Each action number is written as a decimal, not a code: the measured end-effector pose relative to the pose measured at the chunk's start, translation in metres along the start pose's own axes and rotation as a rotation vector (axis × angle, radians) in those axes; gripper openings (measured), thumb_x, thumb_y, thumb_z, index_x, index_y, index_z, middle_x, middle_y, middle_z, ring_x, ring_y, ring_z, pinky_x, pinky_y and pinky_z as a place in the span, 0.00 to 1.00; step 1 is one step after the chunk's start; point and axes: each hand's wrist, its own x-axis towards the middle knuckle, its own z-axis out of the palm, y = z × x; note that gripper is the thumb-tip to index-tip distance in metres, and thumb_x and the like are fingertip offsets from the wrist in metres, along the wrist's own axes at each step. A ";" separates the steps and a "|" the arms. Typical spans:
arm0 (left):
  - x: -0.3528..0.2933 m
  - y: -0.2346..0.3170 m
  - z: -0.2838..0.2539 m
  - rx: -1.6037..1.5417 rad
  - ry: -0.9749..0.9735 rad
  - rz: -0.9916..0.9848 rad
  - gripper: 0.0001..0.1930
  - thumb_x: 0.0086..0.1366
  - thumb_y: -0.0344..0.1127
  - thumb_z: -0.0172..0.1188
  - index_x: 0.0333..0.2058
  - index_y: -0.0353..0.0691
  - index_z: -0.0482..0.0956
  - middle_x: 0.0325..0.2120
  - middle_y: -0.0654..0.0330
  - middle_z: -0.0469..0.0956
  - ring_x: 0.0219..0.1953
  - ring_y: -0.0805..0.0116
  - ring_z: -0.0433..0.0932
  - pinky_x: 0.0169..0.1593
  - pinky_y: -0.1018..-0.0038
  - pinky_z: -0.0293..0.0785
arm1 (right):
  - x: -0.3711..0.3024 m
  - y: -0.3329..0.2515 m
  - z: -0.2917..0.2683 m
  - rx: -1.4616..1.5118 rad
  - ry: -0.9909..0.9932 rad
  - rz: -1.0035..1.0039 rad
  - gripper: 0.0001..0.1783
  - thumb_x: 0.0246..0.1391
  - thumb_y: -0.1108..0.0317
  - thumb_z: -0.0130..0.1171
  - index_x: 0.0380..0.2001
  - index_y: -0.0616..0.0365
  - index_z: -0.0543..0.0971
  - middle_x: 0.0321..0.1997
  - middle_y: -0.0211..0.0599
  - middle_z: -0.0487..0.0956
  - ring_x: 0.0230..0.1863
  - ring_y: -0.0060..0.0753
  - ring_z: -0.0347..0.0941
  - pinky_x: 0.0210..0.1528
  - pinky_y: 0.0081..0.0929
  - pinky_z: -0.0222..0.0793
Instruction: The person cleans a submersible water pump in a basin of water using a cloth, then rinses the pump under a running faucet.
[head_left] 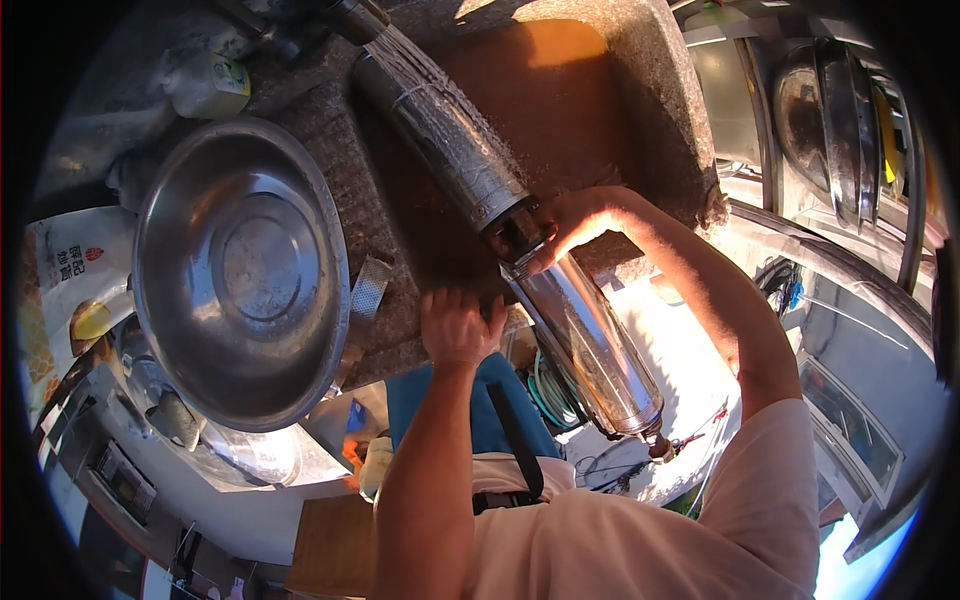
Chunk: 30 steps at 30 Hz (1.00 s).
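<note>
A long, shiny steel submersible pump (598, 340) lies slantwise across the near edge of a stone sink (690, 130). Its upper half is over the basin, and its lower end reaches out beside my body. My right hand (573, 225) is closed around the narrow, dark-gapped section at the pump's middle. Water streams from a tap (357, 18) onto the upper casing. My left hand (460, 325) rests on the sink's near rim, left of the pump, holding nothing, with its fingers stretched out. Near it lies a small perforated metal strip (370, 287).
A wide steel basin (240, 385) stands left of the sink. Behind it are a pale plastic jug (212, 88) and a printed bag (82, 255). A coiled green hose (552, 388) lies below the sink; metal pans (800, 120) stand on a rack at right. Brown water fills the sink.
</note>
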 end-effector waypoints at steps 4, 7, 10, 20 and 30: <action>0.001 0.000 0.004 0.023 0.036 0.017 0.21 0.57 0.51 0.58 0.15 0.40 0.73 0.19 0.54 0.73 0.29 0.57 0.73 0.42 0.63 0.68 | -0.004 -0.008 0.001 0.002 0.024 -0.021 0.44 0.38 0.37 0.73 0.52 0.59 0.77 0.50 0.42 0.80 0.54 0.38 0.73 0.57 0.33 0.67; 0.000 -0.002 0.007 0.018 0.073 0.028 0.20 0.57 0.50 0.58 0.15 0.41 0.73 0.19 0.54 0.73 0.28 0.56 0.73 0.41 0.63 0.68 | -0.015 -0.022 0.001 0.020 0.062 0.012 0.42 0.37 0.38 0.74 0.51 0.56 0.79 0.48 0.40 0.81 0.51 0.38 0.74 0.54 0.32 0.68; -0.001 -0.001 0.010 0.006 0.091 0.026 0.20 0.56 0.50 0.59 0.15 0.41 0.72 0.19 0.54 0.73 0.28 0.56 0.73 0.41 0.63 0.68 | -0.011 -0.015 0.008 -0.046 0.088 0.050 0.41 0.38 0.37 0.72 0.52 0.51 0.78 0.47 0.39 0.82 0.49 0.37 0.75 0.52 0.33 0.69; -0.004 -0.002 0.010 -0.059 0.066 -0.022 0.18 0.54 0.49 0.60 0.17 0.41 0.75 0.21 0.54 0.75 0.30 0.55 0.75 0.42 0.61 0.68 | 0.001 0.001 -0.002 -0.151 0.067 -0.024 0.45 0.44 0.29 0.63 0.58 0.49 0.73 0.55 0.42 0.78 0.57 0.42 0.71 0.58 0.39 0.66; -0.008 -0.004 0.002 -0.021 -0.041 -0.129 0.20 0.56 0.52 0.58 0.18 0.41 0.78 0.21 0.55 0.76 0.32 0.60 0.75 0.48 0.65 0.67 | -0.020 -0.038 0.003 -0.374 0.282 -0.164 0.46 0.40 0.29 0.64 0.50 0.58 0.76 0.42 0.51 0.81 0.44 0.49 0.77 0.47 0.39 0.72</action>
